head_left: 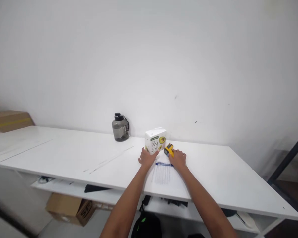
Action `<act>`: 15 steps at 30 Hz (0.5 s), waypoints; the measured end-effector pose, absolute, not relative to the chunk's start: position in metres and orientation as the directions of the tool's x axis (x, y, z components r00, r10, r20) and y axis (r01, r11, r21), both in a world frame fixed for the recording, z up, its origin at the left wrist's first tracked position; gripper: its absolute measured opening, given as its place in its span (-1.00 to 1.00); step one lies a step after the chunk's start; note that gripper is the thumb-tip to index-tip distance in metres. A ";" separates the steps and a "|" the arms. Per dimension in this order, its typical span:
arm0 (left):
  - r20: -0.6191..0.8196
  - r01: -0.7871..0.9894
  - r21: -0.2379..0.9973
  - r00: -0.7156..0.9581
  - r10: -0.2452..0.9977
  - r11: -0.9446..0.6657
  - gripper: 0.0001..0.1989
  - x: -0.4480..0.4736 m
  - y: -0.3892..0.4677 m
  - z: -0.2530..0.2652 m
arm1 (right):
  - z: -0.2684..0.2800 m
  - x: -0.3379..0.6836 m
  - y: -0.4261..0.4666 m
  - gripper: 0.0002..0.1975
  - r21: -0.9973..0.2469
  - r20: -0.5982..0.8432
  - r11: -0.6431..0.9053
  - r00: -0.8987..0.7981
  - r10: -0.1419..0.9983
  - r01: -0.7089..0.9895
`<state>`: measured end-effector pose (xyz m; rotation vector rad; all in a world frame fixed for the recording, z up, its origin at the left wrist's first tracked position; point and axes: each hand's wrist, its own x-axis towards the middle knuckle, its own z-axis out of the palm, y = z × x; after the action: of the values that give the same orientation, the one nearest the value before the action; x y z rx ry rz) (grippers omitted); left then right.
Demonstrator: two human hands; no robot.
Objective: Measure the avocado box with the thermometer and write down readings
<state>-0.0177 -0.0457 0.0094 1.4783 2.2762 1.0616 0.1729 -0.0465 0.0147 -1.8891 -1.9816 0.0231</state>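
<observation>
A white box (154, 135) printed "Su·per Meal" with avocado pictures stands upright on the white table. My left hand (148, 158) grips its lower part, the thumb across the front and the fingers at the left side. Just right of the box, my right hand (178, 159) is closed on a yellow and black handheld device (169, 150); its exact kind is too small to make out. Below both hands lies a sheet of paper (163, 175) covered in writing. A blue pen (164, 164) rests across the sheet's top, its right end close to my right hand.
A dark translucent water jug (120, 128) stands left of the box by the wall. Cardboard boxes (11, 119) sit at the table's far left. Under the tabletop are a shelf (64, 187), another carton (66, 206) and a black bag (147, 224). A dark frame (288, 160) stands at right.
</observation>
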 end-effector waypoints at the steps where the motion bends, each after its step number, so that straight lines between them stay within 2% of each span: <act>1: 0.173 0.638 0.730 -0.520 0.837 0.246 -0.02 -0.014 -0.036 0.011 | 0.013 0.172 -0.042 -0.49 -0.266 0.254 0.107 -0.038 0.966 0.958; 4: 0.241 0.525 0.847 -0.522 0.818 0.085 -0.17 -0.011 -0.016 0.013 | 0.012 0.176 -0.031 -0.39 -0.277 0.168 0.098 -0.052 0.984 0.956; 7: 0.207 0.412 0.910 -0.530 0.823 0.037 -0.29 -0.017 -0.010 0.010 | 0.015 0.186 -0.027 -0.36 -0.322 0.098 0.014 0.018 0.995 0.947; 12: 0.308 0.345 0.930 -0.539 0.784 -0.128 -0.39 -0.020 -0.020 0.009 | 0.018 0.199 -0.033 -0.27 -0.441 0.113 0.021 0.033 0.993 0.897; 15: 0.342 0.280 0.934 -0.516 0.786 -0.223 -0.39 -0.017 -0.029 0.013 | 0.018 0.198 -0.040 -0.30 -0.562 0.178 0.059 0.051 0.983 0.825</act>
<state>-0.0166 -0.0285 0.0125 1.2612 1.6542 1.7884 0.1984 -0.0397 0.0183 -1.8032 -1.8114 0.3850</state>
